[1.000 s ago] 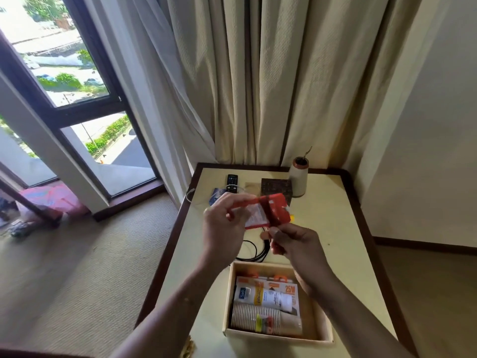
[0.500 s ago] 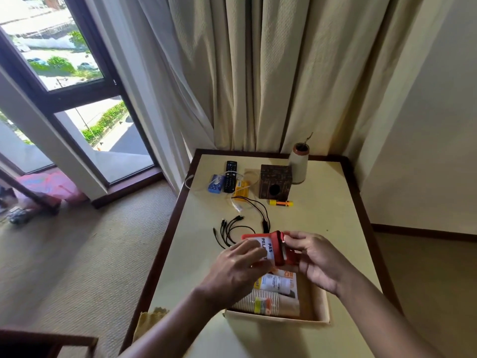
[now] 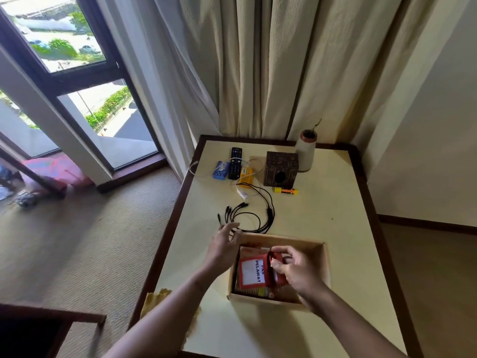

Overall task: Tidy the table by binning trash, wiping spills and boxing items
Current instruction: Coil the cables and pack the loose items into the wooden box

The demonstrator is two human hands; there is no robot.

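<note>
**Pass holder nearly boxed, far end of the table still cluttered**

A yellow cloth (image 3: 157, 301) lies on the table's (image 3: 322, 228) near-left edge. The left hand (image 3: 224, 246) hovers, fingers loose and empty, by the black multi-plug cable (image 3: 247, 218). The red pass holder (image 3: 254, 272) lies inside the cardboard box (image 3: 258, 298) on packed goods, its strap pinched by the right hand (image 3: 296, 273). Likely midway: blue pack (image 3: 221, 170), remote (image 3: 235, 164), cable and orange marker (image 3: 286, 191) remain out. Half a second earlier both hands held the holder at the rim; now the left has let go.
</note>
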